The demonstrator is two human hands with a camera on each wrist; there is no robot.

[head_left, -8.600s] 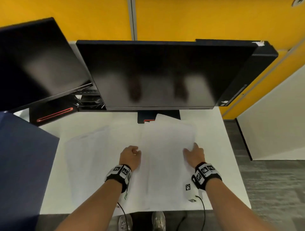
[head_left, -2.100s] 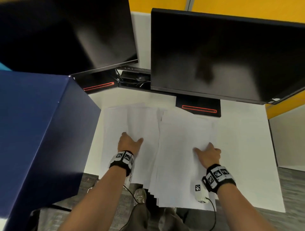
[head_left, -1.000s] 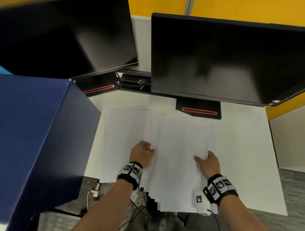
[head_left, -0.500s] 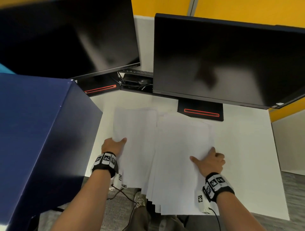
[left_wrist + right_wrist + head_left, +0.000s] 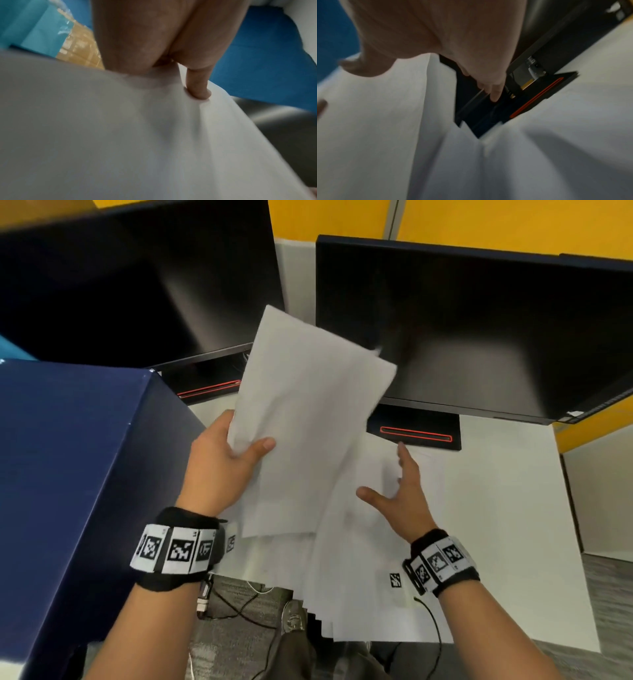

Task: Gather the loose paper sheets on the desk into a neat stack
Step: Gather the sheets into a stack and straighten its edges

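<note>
My left hand [image 5: 233, 453] pinches a bundle of white paper sheets [image 5: 308, 419] by its left edge and holds it tilted in the air above the desk, thumb on top. In the left wrist view the lifted sheets [image 5: 120, 135] fill the picture with a finger [image 5: 197, 86] pressed against them. A fanned pile of white sheets [image 5: 359, 577] lies on the white desk [image 5: 513, 508], its lower edges hanging over the front. My right hand [image 5: 397, 491] hovers open above this pile, fingers spread. The pile [image 5: 488, 162] shows below the right hand in the right wrist view.
Two dark monitors [image 5: 462, 330] stand at the back, their black bases with red stripes [image 5: 416, 433] on the desk. A dark blue partition [image 5: 68, 474] rises close on the left. Cables and feet [image 5: 294, 618] show on the floor below the front edge.
My left hand has lifted the left group of sheets off the desk and swung it up and rightward. My right hand has come off the pile and opened above it.
</note>
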